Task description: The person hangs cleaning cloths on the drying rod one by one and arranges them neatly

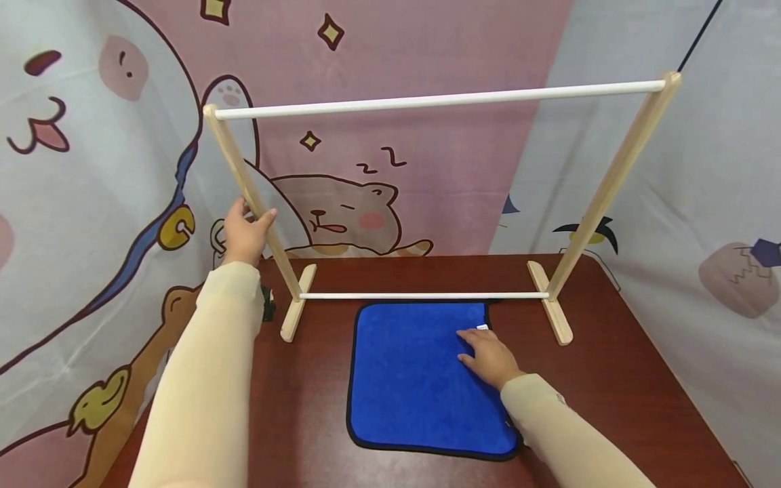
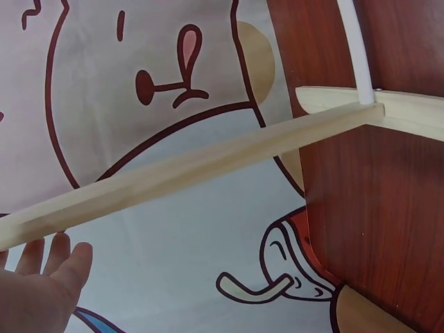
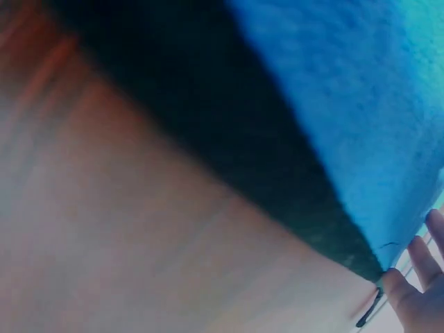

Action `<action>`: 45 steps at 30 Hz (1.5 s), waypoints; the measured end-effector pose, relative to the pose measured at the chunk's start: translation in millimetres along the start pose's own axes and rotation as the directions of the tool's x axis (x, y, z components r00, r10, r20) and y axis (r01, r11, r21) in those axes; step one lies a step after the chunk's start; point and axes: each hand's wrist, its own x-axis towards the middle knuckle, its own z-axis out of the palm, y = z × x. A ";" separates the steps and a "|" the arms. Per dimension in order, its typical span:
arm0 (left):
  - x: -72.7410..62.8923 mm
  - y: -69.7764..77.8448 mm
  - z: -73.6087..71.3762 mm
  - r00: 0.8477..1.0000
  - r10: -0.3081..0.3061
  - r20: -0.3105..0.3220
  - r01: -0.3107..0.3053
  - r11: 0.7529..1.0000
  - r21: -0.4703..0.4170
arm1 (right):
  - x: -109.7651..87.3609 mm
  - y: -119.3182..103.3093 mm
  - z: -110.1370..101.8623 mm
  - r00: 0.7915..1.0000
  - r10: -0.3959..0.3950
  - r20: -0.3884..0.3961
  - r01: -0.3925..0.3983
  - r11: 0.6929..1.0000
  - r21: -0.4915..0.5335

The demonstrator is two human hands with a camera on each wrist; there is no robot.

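A wooden rack with a white top rail (image 1: 427, 102) and a thinner white lower rail (image 1: 421, 295) stands on the table. My left hand (image 1: 245, 234) grips its left post (image 1: 241, 169), thumb to one side and fingers to the other. In the left wrist view, fingertips of the left hand (image 2: 41, 284) meet the edge of that post (image 2: 194, 166). Flat on the table lies a blue towel (image 1: 415, 379) with black edging and a small white tag. My right hand (image 1: 491, 356) rests on its right side, fingers extended. The right wrist view shows the towel (image 3: 347, 104) close up, the hand (image 3: 423, 291) at its edge.
The dark red-brown table (image 1: 616, 386) reaches back to a cartoon-printed cloth wall (image 1: 464, 190), which also runs along the left and right sides. The rack's right post (image 1: 610, 186) stands on a wooden foot (image 1: 550, 305). A small black object (image 1: 268, 305) shows behind the left sleeve.
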 end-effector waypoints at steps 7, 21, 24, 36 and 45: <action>4.3 6.1 3.9 0.997 -0.042 -0.071 0.038 0.997 -0.062 | 6.4 -7.3 -6.0 1.000 0.010 0.027 -0.007 0.996 -0.093; 8.1 10.1 3.0 0.980 -0.130 -0.154 0.111 0.986 -0.125 | 11.7 -10.0 0.9 1.000 -0.018 -0.011 0.016 0.992 -0.126; 8.9 9.5 2.8 0.978 -0.127 -0.167 0.110 0.988 -0.112 | 12.1 -10.0 1.1 1.000 0.008 -0.021 -0.010 0.995 -0.099; 7.0 7.4 1.9 0.984 -0.093 -0.153 0.096 0.995 0.012 | 11.8 -21.8 -10.8 0.993 0.085 -0.088 -0.083 0.996 0.030; 7.4 6.9 1.8 0.986 -0.084 -0.146 0.090 0.995 0.036 | 17.2 -37.7 -28.3 0.970 0.085 -0.229 -0.054 0.989 0.137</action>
